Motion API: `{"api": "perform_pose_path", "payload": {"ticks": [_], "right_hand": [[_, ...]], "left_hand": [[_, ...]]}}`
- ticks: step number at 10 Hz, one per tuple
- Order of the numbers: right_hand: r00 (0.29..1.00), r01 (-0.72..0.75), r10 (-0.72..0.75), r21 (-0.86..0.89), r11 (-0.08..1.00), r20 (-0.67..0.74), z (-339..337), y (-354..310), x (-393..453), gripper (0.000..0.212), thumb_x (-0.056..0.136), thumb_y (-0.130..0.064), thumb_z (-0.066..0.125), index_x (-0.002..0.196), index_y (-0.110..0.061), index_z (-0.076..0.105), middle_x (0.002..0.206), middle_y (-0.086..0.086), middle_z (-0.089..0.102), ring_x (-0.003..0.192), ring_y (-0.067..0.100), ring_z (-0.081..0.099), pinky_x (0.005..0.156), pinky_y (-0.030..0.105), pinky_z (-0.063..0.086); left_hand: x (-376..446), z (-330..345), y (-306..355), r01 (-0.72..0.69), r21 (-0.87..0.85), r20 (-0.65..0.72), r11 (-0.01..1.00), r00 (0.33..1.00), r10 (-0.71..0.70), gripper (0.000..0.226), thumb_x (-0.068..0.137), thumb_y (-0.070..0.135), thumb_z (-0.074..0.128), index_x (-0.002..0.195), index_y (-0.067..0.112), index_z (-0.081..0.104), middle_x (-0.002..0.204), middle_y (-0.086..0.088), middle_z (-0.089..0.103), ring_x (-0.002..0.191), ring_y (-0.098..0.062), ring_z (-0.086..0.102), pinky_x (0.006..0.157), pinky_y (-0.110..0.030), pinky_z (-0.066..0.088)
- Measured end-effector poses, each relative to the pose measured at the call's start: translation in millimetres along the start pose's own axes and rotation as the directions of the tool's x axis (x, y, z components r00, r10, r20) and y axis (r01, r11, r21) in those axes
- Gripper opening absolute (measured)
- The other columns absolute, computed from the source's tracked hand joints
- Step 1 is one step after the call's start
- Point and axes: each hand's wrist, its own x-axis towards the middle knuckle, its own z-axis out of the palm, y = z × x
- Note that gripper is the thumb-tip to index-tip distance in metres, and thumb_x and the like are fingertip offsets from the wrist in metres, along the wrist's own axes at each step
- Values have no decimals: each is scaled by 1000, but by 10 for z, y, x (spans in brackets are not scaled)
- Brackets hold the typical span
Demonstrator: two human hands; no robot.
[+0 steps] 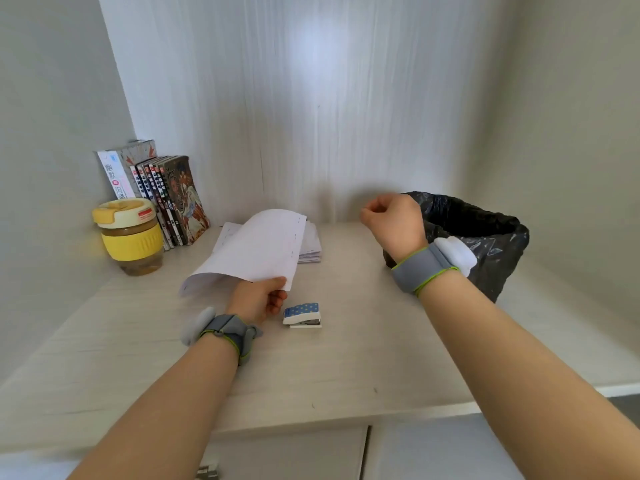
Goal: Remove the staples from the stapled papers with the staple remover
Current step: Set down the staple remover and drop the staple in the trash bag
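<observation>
My left hand pinches the near edge of a white stapled sheet and holds it lifted and curled above the desk. Small staple marks run along the sheet's right edge. Behind it lies a stack of more papers. A small blue-and-white staple remover sits on the desk just right of my left hand, untouched. My right hand hovers beside the bin with its fingers curled and pinched together; whether it holds something tiny I cannot tell.
A bin lined with a black bag stands at the right rear of the pale wooden desk. A yellow-lidded glass cup and a row of books stand at the left rear. White walls close in the back.
</observation>
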Motion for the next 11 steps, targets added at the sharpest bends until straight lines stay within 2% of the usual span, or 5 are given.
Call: {"api": "perform_pose_path", "payload": {"ticks": [3,5,7,9,11], "right_hand": [[932,-362,341,-242,900,-125,-276,90,474,16,79,-4,54,86,-4,68,79,14,64,99,29,63,65,24,39],[877,-479,479,-99,872,-30,-463,213,584,38,91,-12,45,60,-18,25,63,1,35,49,13,39,23,21,27],[862,-505,505,-9,863,41,-461,467,647,35,93,-14,41,61,-19,28,65,-10,22,56,1,31,29,16,24],[885,-374,465,-554,743,26,-371,750,709,30,94,-13,37,71,-18,56,80,-9,52,74,6,51,66,20,32],[888,-458,458,-25,889,27,-506,306,552,28,94,-11,38,114,-3,56,63,-5,28,53,8,29,32,7,27]], "left_hand": [[60,-8,-9,28,25,-13,999,1000,-28,22,88,2,52,66,4,51,33,1,52,24,-6,40,31,-9,31],[59,-16,-13,27,21,-22,999,999,-26,21,88,1,52,67,3,51,33,0,52,24,-6,40,31,-9,31],[54,-19,-9,28,18,-17,999,999,-28,21,88,1,52,67,4,51,33,-1,52,25,-5,40,31,-10,31],[57,-21,-12,30,19,-12,999,999,-30,22,88,2,52,67,4,51,33,-1,52,25,-5,40,31,-9,31],[56,-24,-12,28,24,-12,999,1000,-28,21,88,2,51,67,4,51,33,-1,52,25,-5,41,31,-10,32]]}}
